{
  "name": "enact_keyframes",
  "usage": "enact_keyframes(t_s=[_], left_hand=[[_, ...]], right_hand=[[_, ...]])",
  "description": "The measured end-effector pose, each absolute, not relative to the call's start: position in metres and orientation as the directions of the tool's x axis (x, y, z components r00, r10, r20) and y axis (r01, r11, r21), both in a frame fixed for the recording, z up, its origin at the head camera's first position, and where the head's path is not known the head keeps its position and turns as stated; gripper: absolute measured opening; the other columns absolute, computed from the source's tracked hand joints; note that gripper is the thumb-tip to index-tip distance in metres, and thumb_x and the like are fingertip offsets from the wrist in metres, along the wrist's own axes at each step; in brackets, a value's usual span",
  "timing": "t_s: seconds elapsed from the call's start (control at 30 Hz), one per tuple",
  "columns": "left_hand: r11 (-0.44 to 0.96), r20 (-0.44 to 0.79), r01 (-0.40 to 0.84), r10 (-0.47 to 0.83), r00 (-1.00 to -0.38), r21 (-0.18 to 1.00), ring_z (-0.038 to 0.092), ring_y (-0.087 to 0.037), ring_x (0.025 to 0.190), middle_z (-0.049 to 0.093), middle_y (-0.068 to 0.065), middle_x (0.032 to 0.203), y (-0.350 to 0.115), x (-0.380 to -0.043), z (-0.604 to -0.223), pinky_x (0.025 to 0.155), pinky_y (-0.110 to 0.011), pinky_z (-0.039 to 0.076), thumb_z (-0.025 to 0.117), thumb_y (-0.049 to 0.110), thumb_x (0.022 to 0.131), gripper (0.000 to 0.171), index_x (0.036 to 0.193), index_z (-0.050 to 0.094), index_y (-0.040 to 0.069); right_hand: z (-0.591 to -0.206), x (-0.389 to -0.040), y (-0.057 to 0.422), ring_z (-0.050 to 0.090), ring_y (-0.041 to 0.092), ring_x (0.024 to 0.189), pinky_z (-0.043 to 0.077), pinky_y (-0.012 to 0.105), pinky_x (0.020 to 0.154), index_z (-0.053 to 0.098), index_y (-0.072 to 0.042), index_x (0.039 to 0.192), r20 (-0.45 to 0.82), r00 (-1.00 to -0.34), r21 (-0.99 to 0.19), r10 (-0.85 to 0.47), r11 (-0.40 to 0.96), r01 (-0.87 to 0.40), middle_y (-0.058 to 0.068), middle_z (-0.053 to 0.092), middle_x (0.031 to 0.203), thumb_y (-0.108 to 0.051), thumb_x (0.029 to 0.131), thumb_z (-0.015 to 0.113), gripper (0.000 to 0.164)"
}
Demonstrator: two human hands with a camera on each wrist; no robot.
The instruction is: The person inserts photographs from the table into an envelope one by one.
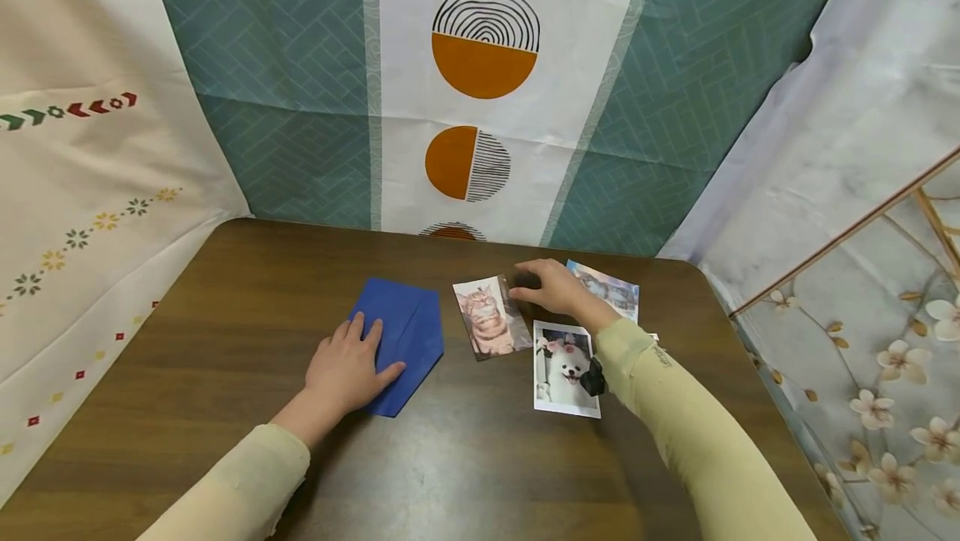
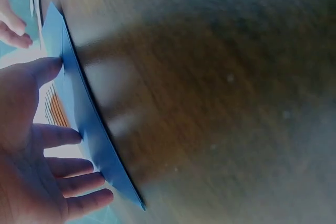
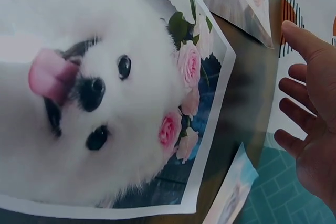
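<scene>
My left hand (image 1: 345,368) rests on a blue paper envelope (image 1: 414,328) lying flat on the table, its fingers spread and fairly straight. In the left wrist view, its thumb and fingertips meet the envelope's (image 2: 86,114) surface. My right hand (image 1: 557,288) hovers at the right edge of a photo of an orange cat (image 1: 486,320), fingers loosely bent and nothing between them. The right wrist view has this hand (image 3: 315,93) beyond a photo of a white dog (image 3: 131,93). Under my right forearm, the dog photo is partly covered.
Behind my right wrist lies another picture (image 1: 618,291) in bluish tones, partly hidden. The brown wooden table (image 1: 450,474) ends at a hanging patterned cloth (image 1: 300,107) at the back. More cloths hang along the left and right sides.
</scene>
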State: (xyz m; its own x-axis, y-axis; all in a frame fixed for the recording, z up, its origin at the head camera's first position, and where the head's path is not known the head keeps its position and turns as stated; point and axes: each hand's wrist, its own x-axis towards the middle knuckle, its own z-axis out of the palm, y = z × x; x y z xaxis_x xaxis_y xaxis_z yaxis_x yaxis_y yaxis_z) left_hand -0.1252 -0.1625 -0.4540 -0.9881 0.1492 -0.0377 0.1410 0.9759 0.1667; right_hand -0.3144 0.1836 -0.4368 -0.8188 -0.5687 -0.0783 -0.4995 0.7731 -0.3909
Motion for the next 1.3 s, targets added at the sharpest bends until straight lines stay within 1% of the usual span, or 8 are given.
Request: enact_keyframes(t_s=[0.13, 0.33, 0.7, 1.07, 1.3], left_hand=[[0.973, -0.024, 0.145, 0.151, -0.988, 0.178, 0.047, -0.055, 0.143, 0.045, -0.039, 0.156, -0.163, -0.126, -0.455, 0.111, -0.067, 0.044, 0.068, 0.051, 0.101, 0.079, 0.153, 0.053, -0.006], [0.970, -0.018, 0.146, 0.152, -0.988, 0.196, 0.046, -0.055, 0.143, 0.045, -0.038, 0.156, -0.164, -0.126, -0.456, 0.110, -0.068, 0.043, 0.068, 0.050, 0.101, 0.077, 0.153, 0.053, -0.005], [0.970, 0.010, 0.154, 0.155, -0.988, 0.188, 0.046, -0.054, 0.144, 0.047, -0.036, 0.156, -0.168, -0.127, -0.461, 0.109, -0.067, 0.045, 0.067, 0.046, 0.103, 0.073, 0.154, 0.054, -0.003], [0.975, 0.028, 0.167, 0.165, -0.986, 0.148, 0.047, -0.051, 0.144, 0.048, -0.033, 0.157, -0.168, -0.125, -0.465, 0.109, -0.066, 0.044, 0.065, 0.044, 0.104, 0.067, 0.154, 0.054, 0.000], [0.977, 0.023, 0.148, 0.147, -0.989, 0.150, 0.044, -0.051, 0.146, 0.046, -0.031, 0.159, -0.170, -0.125, -0.465, 0.110, -0.068, 0.042, 0.065, 0.043, 0.104, 0.068, 0.156, 0.053, 0.001]], right_hand=[[-0.439, -0.316, 0.181, 0.051, 0.040, 0.145, 0.040, 0.056, 0.119, 0.052, 0.002, 0.155, -0.065, -0.815, -0.385, -0.575, 0.768, -0.511, 0.021, 0.056, 0.155, -0.037, 0.104, 0.071, 0.067], [-0.442, -0.316, 0.176, 0.051, 0.041, 0.144, 0.040, 0.056, 0.119, 0.053, 0.002, 0.155, -0.062, -0.812, -0.388, -0.580, 0.764, -0.516, 0.021, 0.057, 0.155, -0.036, 0.105, 0.071, 0.065], [-0.444, -0.316, 0.169, 0.047, 0.040, 0.148, 0.037, 0.056, 0.121, 0.054, -0.002, 0.155, -0.080, -0.826, -0.383, -0.558, 0.782, -0.491, 0.018, 0.056, 0.157, -0.039, 0.104, 0.070, 0.065], [-0.446, -0.319, 0.170, 0.045, 0.039, 0.150, 0.036, 0.058, 0.121, 0.054, -0.006, 0.157, -0.091, -0.844, -0.424, -0.528, 0.788, -0.447, 0.017, 0.054, 0.159, -0.041, 0.105, 0.069, 0.065], [-0.449, -0.321, 0.169, 0.045, 0.041, 0.149, 0.037, 0.060, 0.120, 0.054, -0.005, 0.156, -0.080, -0.842, -0.441, -0.533, 0.777, -0.449, 0.018, 0.054, 0.158, -0.040, 0.105, 0.069, 0.064]])
